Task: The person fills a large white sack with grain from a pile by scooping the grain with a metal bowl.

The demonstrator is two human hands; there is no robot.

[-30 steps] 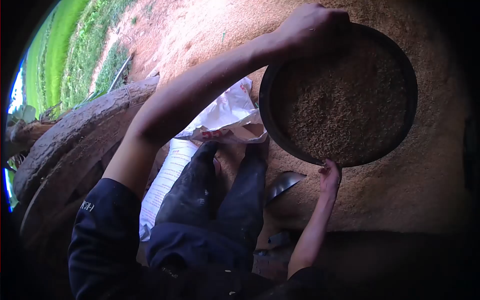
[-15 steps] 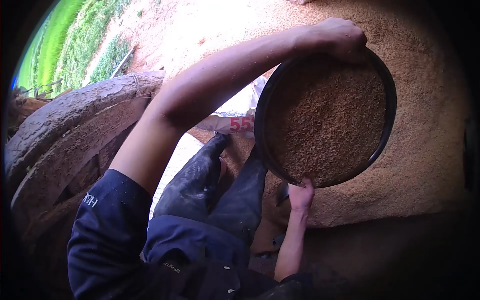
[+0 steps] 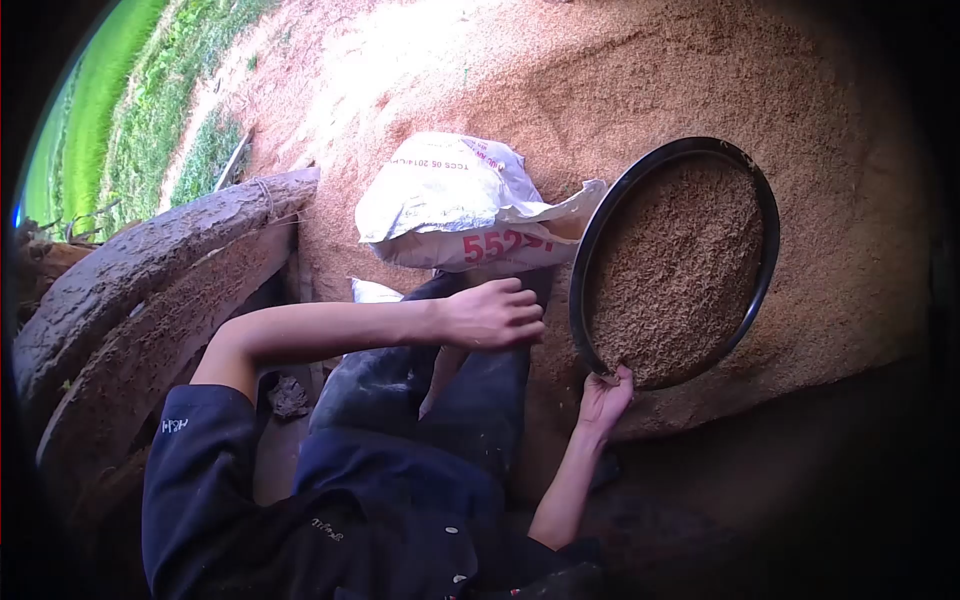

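My right hand [image 3: 606, 398] was at the low middle of the frame. Its fingers [image 3: 622, 378] were curled over the bottom edge of the round black pan [image 3: 772, 240] and held it tight. The pan was tipped up on its side, on the right of the frame. It leaned on the big brown pile of grain [image 3: 700, 70]. More grain [image 3: 675, 270] filled the inside of the pan.

My left hand [image 3: 492, 314] was in the middle of the frame, just left of the pan and not touching it. Its fingers [image 3: 520, 300] were bent a little and loose, and I think they held nothing, but the palm was hidden. The hand was over my legs [image 3: 480, 400] in dark trousers.

A white sack [image 3: 445, 195] with red numbers lay above my left hand, right beside the top of the pan. A fat muddy log [image 3: 140, 270] curved down the left side. Green grass [image 3: 120, 110] was in the upper left corner.
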